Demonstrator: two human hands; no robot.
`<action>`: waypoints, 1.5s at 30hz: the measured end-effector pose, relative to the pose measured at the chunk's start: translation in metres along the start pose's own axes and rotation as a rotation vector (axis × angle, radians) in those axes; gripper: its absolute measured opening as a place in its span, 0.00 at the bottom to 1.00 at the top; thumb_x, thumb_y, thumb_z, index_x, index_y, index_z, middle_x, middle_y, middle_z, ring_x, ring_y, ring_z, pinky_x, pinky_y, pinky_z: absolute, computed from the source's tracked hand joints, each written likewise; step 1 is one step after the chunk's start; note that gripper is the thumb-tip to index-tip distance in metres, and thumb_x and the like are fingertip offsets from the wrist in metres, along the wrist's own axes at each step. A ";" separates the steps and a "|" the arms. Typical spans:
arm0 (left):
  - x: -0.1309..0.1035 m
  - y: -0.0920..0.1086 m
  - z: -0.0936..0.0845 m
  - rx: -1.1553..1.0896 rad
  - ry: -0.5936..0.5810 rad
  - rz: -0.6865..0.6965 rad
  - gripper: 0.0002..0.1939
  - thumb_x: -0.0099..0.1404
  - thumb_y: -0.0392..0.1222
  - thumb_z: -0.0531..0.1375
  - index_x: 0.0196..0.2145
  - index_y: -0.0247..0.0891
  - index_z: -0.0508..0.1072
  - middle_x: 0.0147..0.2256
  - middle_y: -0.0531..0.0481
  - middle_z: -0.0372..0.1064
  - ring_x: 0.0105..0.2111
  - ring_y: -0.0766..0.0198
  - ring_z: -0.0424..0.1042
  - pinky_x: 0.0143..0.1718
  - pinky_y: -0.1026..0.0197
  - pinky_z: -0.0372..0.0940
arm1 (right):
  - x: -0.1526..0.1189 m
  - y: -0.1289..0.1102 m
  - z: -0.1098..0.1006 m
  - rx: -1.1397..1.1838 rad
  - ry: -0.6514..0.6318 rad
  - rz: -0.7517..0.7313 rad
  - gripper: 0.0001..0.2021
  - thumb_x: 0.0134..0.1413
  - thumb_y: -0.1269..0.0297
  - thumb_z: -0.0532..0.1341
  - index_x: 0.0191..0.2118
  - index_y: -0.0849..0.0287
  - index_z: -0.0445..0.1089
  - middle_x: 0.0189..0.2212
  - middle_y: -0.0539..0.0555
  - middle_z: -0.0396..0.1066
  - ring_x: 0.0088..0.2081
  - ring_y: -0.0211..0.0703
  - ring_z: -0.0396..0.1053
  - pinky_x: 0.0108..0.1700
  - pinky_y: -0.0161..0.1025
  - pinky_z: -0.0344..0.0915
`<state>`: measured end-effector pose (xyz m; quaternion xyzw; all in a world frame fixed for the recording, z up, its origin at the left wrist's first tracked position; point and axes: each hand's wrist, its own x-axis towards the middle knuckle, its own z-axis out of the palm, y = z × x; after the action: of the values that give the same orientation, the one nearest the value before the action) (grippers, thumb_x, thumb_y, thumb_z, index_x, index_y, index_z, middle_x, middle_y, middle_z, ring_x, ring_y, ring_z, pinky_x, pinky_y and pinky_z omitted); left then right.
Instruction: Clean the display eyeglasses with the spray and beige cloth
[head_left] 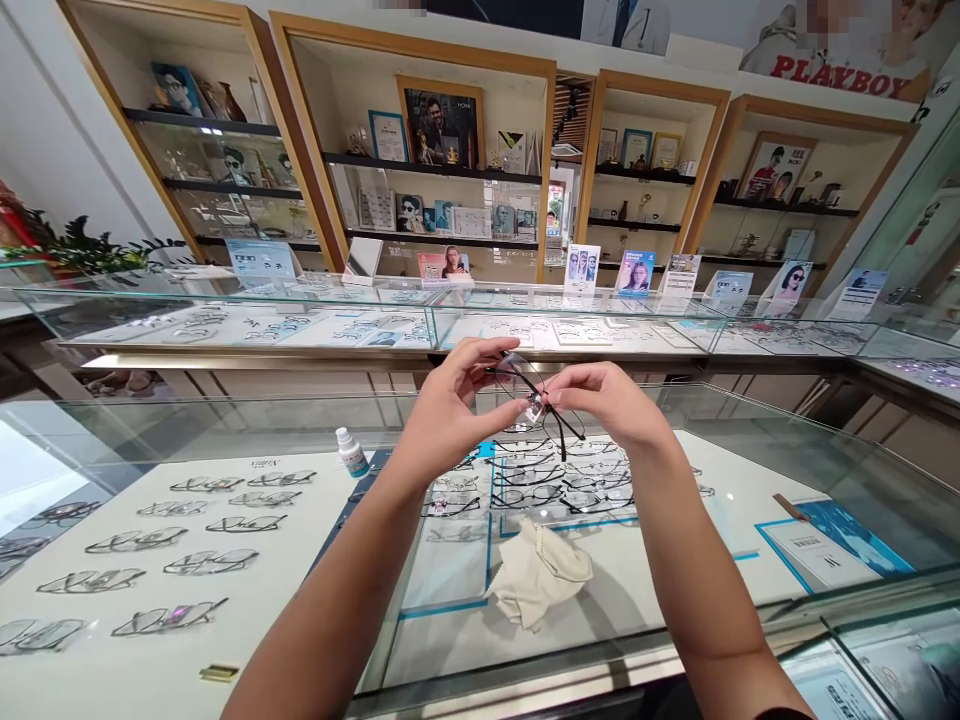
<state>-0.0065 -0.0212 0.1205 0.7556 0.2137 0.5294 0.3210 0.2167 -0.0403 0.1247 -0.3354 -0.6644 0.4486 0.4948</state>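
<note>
Above the glass display case, my left hand (457, 400) and my right hand (611, 400) both grip a pair of thin black-framed eyeglasses (561, 436). My left thumb and fingers are closed around one side of the frame. Pinched near the middle are my right thumb and index finger, next to a small clear tag or lens sticker (534, 408). The dark temples hang at an angle between the hands. Below them, a crumpled cream cloth (540, 575) lies on the glass top. A small white bottle (350, 455) with a blue-green label stands left of my left forearm.
Rows of eyeglasses (211, 566) lie on the white surface at left, with more frames (570, 485) beneath my hands. Blue-edged leaflets (825, 545) lie at right. A second glass counter (420, 325) with standing cards runs across, before wooden shelves (442, 160).
</note>
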 end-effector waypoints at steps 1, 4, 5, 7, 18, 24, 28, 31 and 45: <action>0.000 -0.001 0.000 0.027 -0.006 -0.002 0.33 0.59 0.44 0.73 0.60 0.43 0.72 0.56 0.42 0.71 0.53 0.54 0.75 0.61 0.48 0.70 | 0.001 0.002 -0.001 0.002 0.022 0.005 0.03 0.50 0.63 0.73 0.29 0.54 0.81 0.34 0.52 0.81 0.39 0.43 0.74 0.48 0.44 0.68; -0.001 0.000 -0.001 0.180 0.054 0.036 0.34 0.60 0.45 0.72 0.62 0.46 0.69 0.56 0.43 0.71 0.55 0.53 0.74 0.61 0.48 0.69 | 0.002 0.016 -0.005 0.026 0.139 0.046 0.03 0.46 0.64 0.73 0.28 0.55 0.82 0.33 0.53 0.81 0.38 0.42 0.73 0.46 0.43 0.67; -0.002 0.002 -0.002 0.254 0.098 0.062 0.33 0.61 0.45 0.71 0.62 0.46 0.69 0.56 0.43 0.71 0.55 0.53 0.73 0.60 0.47 0.69 | 0.002 0.024 -0.007 0.044 0.192 0.070 0.03 0.45 0.64 0.73 0.29 0.55 0.82 0.33 0.53 0.81 0.37 0.42 0.73 0.45 0.43 0.66; -0.004 0.008 -0.006 0.403 0.183 0.107 0.29 0.63 0.44 0.70 0.60 0.46 0.70 0.55 0.44 0.71 0.53 0.53 0.73 0.59 0.47 0.69 | 0.001 0.042 -0.013 0.091 0.292 0.129 0.06 0.42 0.62 0.74 0.28 0.57 0.83 0.33 0.54 0.81 0.37 0.42 0.73 0.45 0.42 0.66; 0.001 -0.034 0.041 0.577 -0.154 -0.115 0.08 0.67 0.44 0.60 0.36 0.42 0.79 0.33 0.51 0.74 0.35 0.60 0.72 0.37 0.58 0.62 | -0.002 0.140 -0.026 0.434 0.756 0.290 0.15 0.38 0.59 0.75 0.36 0.58 0.82 0.21 0.43 0.67 0.22 0.31 0.54 0.26 0.35 0.48; -0.004 -0.079 0.074 0.714 -0.300 -0.254 0.10 0.67 0.46 0.58 0.37 0.43 0.79 0.34 0.50 0.76 0.34 0.58 0.72 0.30 0.59 0.54 | 0.004 0.158 -0.024 0.643 0.821 0.410 0.13 0.45 0.62 0.71 0.38 0.56 0.76 0.21 0.42 0.65 0.19 0.31 0.55 0.23 0.33 0.51; -0.004 -0.080 0.073 0.760 -0.310 -0.294 0.10 0.68 0.47 0.57 0.37 0.43 0.78 0.34 0.51 0.77 0.33 0.58 0.73 0.29 0.59 0.52 | 0.005 0.166 -0.025 0.728 0.866 0.449 0.08 0.49 0.65 0.67 0.33 0.55 0.68 0.20 0.42 0.65 0.18 0.31 0.53 0.21 0.32 0.50; -0.002 -0.070 0.067 0.797 -0.355 -0.284 0.11 0.68 0.47 0.56 0.37 0.43 0.78 0.33 0.50 0.77 0.33 0.57 0.73 0.29 0.59 0.53 | 0.005 0.172 -0.026 0.773 0.892 0.469 0.09 0.51 0.67 0.65 0.30 0.54 0.62 0.19 0.43 0.63 0.18 0.32 0.51 0.19 0.31 0.49; -0.010 -0.083 0.062 1.003 -0.897 -0.453 0.03 0.58 0.35 0.65 0.29 0.40 0.80 0.34 0.41 0.79 0.39 0.48 0.77 0.40 0.54 0.64 | 0.003 0.182 -0.031 0.838 0.926 0.567 0.10 0.59 0.72 0.58 0.30 0.55 0.56 0.22 0.47 0.64 0.18 0.30 0.49 0.17 0.27 0.46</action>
<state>0.0496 0.0145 0.0410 0.8944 0.4309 -0.0747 0.0935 0.2454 0.0382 -0.0394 -0.4337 -0.0415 0.5904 0.6794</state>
